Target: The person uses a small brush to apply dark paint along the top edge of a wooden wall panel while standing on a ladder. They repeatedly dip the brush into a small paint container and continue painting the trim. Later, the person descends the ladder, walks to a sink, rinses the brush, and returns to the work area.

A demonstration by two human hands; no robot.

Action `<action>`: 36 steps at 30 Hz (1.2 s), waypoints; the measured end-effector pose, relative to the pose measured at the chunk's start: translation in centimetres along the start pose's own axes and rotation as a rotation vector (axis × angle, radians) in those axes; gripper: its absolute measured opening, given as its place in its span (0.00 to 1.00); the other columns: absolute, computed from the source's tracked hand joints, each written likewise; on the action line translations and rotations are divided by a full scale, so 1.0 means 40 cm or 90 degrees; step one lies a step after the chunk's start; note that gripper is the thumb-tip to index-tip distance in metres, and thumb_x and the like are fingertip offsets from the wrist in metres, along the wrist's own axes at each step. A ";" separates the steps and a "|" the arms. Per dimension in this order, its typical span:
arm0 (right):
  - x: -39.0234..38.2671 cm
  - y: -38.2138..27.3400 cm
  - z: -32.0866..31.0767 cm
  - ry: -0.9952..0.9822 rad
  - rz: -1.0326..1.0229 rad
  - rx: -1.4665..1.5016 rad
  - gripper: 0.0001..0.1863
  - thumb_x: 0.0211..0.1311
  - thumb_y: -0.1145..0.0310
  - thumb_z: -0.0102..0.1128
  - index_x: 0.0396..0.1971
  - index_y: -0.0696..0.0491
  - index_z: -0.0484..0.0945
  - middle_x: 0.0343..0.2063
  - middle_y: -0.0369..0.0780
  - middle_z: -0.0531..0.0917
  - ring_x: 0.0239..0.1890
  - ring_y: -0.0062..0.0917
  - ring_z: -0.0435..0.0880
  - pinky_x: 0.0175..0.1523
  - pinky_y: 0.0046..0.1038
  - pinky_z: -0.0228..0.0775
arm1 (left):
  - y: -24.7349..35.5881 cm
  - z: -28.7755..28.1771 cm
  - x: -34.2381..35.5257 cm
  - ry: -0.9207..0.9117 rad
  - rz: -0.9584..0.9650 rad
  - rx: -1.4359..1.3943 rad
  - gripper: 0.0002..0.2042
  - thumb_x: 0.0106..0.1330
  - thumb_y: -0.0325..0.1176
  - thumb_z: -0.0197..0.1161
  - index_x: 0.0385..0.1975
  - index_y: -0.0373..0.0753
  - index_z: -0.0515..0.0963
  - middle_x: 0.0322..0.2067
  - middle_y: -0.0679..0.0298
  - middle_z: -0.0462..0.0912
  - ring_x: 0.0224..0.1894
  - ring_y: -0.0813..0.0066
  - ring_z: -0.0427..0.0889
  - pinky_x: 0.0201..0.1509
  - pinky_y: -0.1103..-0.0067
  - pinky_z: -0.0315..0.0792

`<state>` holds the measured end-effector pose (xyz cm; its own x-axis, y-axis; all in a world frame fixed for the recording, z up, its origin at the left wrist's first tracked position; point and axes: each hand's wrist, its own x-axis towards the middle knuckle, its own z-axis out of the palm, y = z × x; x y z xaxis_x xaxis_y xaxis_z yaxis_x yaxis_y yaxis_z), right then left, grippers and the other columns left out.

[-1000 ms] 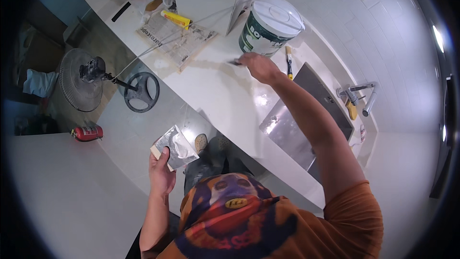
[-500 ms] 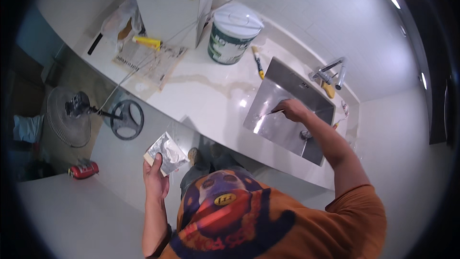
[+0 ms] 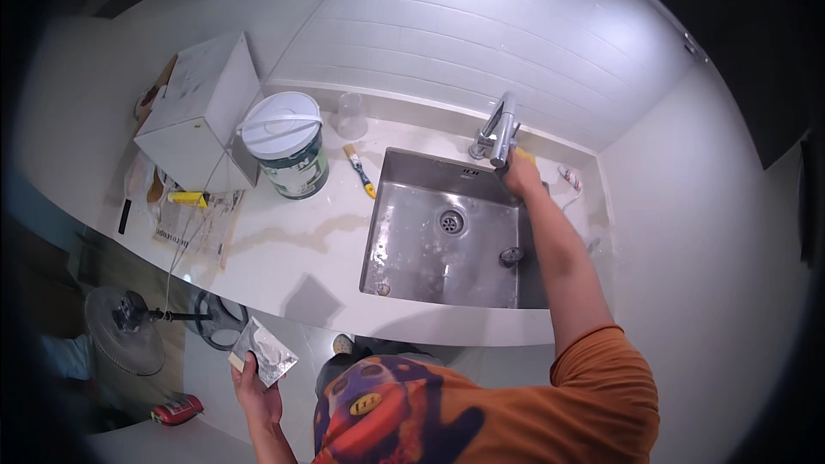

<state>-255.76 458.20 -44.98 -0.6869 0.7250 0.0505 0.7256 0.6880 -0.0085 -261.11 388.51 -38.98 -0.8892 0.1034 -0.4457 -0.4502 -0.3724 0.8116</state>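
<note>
A square silver flat plate [image 3: 273,359] with a pale strip along one edge is in my left hand [image 3: 257,391], held low in front of the counter with the thumb across it. My right hand [image 3: 521,175] reaches over the steel sink [image 3: 404,266] to the chrome faucet [image 3: 501,133]. Its fingers go behind the spout, so whether they grip the faucet or something else is hidden. Part of a yellow sponge-like thing [image 3: 526,155] shows beside that hand. Inside the sink are a round drain [image 3: 451,222] and a small dark round thing [image 3: 511,256].
Left of the sink lie a paintbrush [image 3: 359,170], a lidded white-and-green bucket [image 3: 296,163] and a clear cup [image 3: 351,116]. Further left are a white box [image 3: 206,112], newspaper [image 3: 196,236] and a yellow tube [image 3: 187,198]. A fan [image 3: 125,331] and red fire extinguisher [image 3: 177,409] stand below.
My right hand has gone from low over the sink, where it held a thin dark tool, to the faucet. That tool no longer shows. The view has turned toward the back wall.
</note>
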 end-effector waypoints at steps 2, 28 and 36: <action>0.087 0.020 -0.027 -0.076 0.024 0.010 0.47 0.58 0.71 0.58 0.78 0.39 0.52 0.47 0.52 0.86 0.49 0.48 0.86 0.54 0.47 0.78 | -0.011 0.025 -0.023 -0.004 0.004 0.007 0.20 0.74 0.37 0.62 0.63 0.42 0.69 0.51 0.63 0.80 0.47 0.68 0.82 0.38 0.68 0.76; -0.231 -0.069 0.264 -0.272 0.227 1.120 0.22 0.49 0.88 0.60 0.45 0.52 0.76 0.35 0.35 0.80 0.39 0.23 0.81 0.44 0.26 0.73 | -0.051 0.206 -0.060 0.088 0.052 0.016 0.16 0.75 0.41 0.62 0.58 0.45 0.73 0.48 0.69 0.82 0.45 0.76 0.81 0.39 0.76 0.72; -0.220 -0.077 0.219 -0.229 0.139 1.223 0.17 0.53 0.85 0.58 0.42 0.51 0.76 0.36 0.35 0.80 0.39 0.22 0.81 0.48 0.27 0.72 | -0.051 0.198 -0.075 0.092 0.039 0.014 0.18 0.74 0.41 0.62 0.60 0.45 0.74 0.50 0.70 0.82 0.49 0.75 0.81 0.43 0.73 0.73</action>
<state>-252.29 449.96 -54.15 -0.7613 0.5894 -0.2702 -0.0420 -0.4606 -0.8866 -258.18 396.28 -36.31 -0.8946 -0.0531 -0.4437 -0.3986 -0.3539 0.8461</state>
